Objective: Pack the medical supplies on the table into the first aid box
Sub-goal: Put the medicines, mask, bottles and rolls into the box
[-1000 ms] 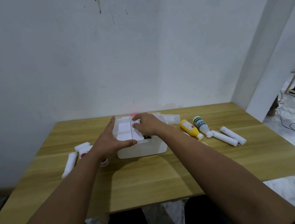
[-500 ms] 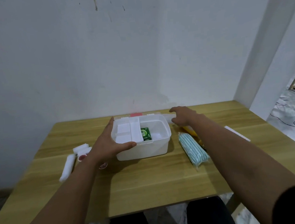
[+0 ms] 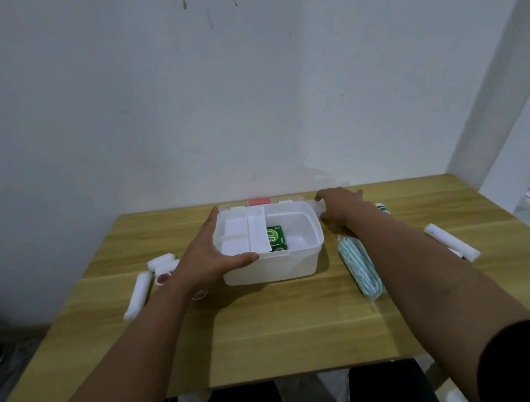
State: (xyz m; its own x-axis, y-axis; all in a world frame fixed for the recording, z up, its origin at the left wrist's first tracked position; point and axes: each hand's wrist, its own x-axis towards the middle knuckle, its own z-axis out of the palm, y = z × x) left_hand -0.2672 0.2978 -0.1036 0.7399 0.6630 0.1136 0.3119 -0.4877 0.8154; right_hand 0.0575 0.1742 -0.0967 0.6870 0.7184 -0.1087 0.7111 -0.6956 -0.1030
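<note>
While the left hand [image 3: 210, 262] still grips the box [image 3: 270, 248], the right hand [image 3: 340, 204] stays spread beside it.

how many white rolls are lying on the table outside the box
3 that I can tell: a long one and a short one left of the box, one far right. The arms may hide more.
</note>
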